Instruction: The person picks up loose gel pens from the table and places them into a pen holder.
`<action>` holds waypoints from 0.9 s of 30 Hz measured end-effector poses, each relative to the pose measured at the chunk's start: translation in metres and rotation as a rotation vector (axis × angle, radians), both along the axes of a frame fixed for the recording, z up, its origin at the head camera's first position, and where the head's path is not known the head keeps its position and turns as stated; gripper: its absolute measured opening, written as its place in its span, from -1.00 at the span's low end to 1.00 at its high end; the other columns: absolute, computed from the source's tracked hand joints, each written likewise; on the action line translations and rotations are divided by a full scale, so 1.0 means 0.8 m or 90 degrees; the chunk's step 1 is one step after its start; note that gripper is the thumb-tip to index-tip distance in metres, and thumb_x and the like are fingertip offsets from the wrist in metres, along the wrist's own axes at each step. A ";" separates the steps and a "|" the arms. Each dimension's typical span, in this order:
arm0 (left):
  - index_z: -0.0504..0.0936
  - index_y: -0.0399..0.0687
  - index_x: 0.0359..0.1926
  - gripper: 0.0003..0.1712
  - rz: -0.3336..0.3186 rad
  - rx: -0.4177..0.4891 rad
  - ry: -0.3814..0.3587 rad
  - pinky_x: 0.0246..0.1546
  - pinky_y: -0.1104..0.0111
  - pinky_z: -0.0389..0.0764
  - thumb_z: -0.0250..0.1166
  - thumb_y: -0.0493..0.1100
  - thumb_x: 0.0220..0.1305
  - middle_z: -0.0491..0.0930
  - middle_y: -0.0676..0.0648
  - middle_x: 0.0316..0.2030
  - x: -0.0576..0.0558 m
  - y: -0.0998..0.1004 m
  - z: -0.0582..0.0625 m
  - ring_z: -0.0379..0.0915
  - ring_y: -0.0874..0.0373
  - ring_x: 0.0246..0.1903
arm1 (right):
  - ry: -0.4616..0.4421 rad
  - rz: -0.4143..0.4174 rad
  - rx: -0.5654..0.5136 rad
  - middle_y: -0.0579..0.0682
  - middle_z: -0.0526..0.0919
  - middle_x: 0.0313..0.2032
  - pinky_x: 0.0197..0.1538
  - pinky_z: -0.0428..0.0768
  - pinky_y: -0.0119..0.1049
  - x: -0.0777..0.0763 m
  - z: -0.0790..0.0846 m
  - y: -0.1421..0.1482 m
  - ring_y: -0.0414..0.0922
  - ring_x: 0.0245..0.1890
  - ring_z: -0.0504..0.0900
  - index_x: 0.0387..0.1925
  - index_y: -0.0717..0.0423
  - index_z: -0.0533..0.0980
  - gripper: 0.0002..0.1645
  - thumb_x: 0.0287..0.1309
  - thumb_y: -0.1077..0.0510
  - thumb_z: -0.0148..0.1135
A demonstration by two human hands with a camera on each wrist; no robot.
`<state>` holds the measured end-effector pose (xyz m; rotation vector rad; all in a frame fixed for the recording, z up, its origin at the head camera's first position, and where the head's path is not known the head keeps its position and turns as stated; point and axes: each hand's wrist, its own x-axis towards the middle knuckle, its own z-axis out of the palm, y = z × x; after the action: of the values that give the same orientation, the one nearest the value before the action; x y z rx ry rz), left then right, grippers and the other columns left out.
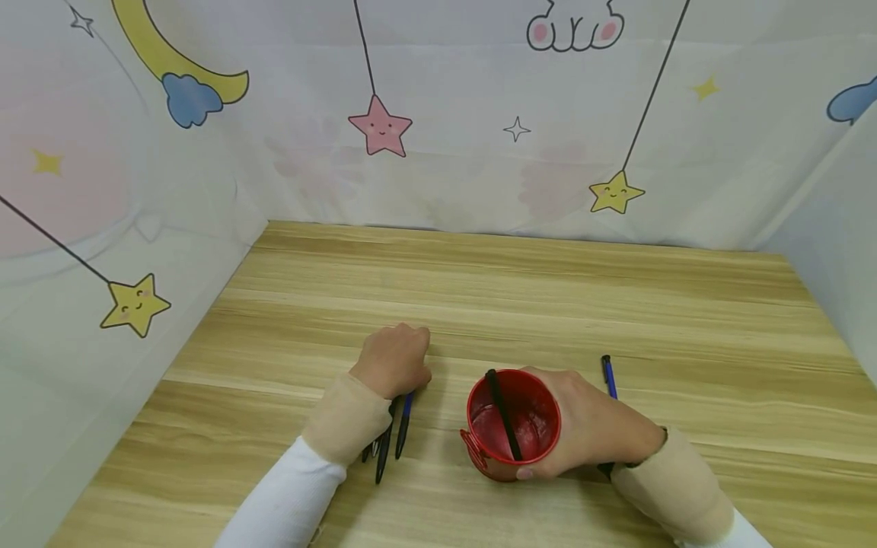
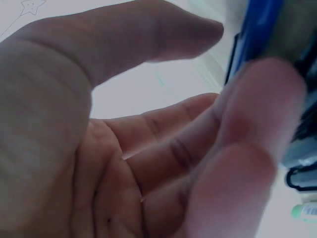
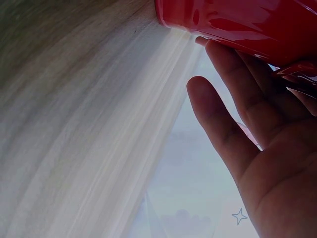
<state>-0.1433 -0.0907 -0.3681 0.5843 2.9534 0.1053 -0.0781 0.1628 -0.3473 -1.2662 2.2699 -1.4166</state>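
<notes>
- At the far left of the head view, a printed cloth [image 1: 62, 365] hangs beside the table [image 1: 479, 297], a smiling yellow star on it; a moon [image 1: 161, 49] is printed at the upper left.
- The left sleeve [image 1: 284, 495], white, rises from the lower edge into a beige left cuff [image 1: 347, 420].
- The left hand [image 1: 396, 361] is left of centre, back upward, over a few pens. In its wrist view the fingers bend loosely, with a gap between thumb and forefinger and nothing in the palm; whether a fingertip touches a pen cannot be told.
- Below that hand, a black pen [image 1: 384, 457] points toward the lower edge, other dark tips just beside it on the left and a blue pen [image 1: 405, 426] on its right.
- The cup [image 1: 530, 415], red, stands low and right of centre; a second black pen [image 1: 503, 415] leans inside, its top at the upper-left rim.
- The right hand [image 1: 582, 418] grips the cup from the right, thumb on the near side, fingers round the far side.
- Just beyond this hand, a second blue pen [image 1: 610, 380] lies on the table, partly hidden.
- The right cuff [image 1: 674, 491], beige, is at the lower right.
</notes>
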 end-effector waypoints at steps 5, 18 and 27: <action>0.39 -0.02 -0.63 -0.83 -0.002 0.009 -0.011 -0.79 0.28 0.35 0.25 -0.24 -0.11 0.39 0.01 -0.69 -0.001 0.001 -0.005 0.19 0.16 -0.70 | 0.004 -0.002 0.000 -0.01 0.58 -0.09 -0.21 0.63 -0.05 0.001 0.001 0.000 -0.08 -0.10 0.53 0.07 0.12 0.38 -0.12 -0.38 0.03 0.56; 0.40 -0.04 -0.65 -0.86 -0.007 0.028 -0.031 -0.79 0.33 0.29 0.22 -0.25 -0.14 0.29 0.02 -0.71 -0.003 0.003 -0.005 0.17 0.15 -0.69 | -0.034 -0.002 0.005 -0.01 0.56 -0.04 -0.18 0.62 -0.02 0.000 -0.001 0.002 -0.08 -0.06 0.51 0.12 0.08 0.37 -0.08 -0.40 0.04 0.57; 0.42 -0.03 -0.65 -0.88 -0.016 0.088 -0.043 -0.75 0.36 0.28 0.22 -0.24 -0.16 0.38 0.01 -0.68 -0.005 0.002 0.000 0.22 0.16 -0.68 | -0.003 -0.005 0.009 0.01 0.57 -0.05 -0.20 0.63 -0.04 0.000 0.003 0.001 -0.09 -0.07 0.52 0.11 0.15 0.37 -0.07 -0.42 0.04 0.58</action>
<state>-0.1472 -0.0889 -0.3680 0.6227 2.8890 0.3215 -0.0781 0.1634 -0.3448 -1.2499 2.2802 -1.4029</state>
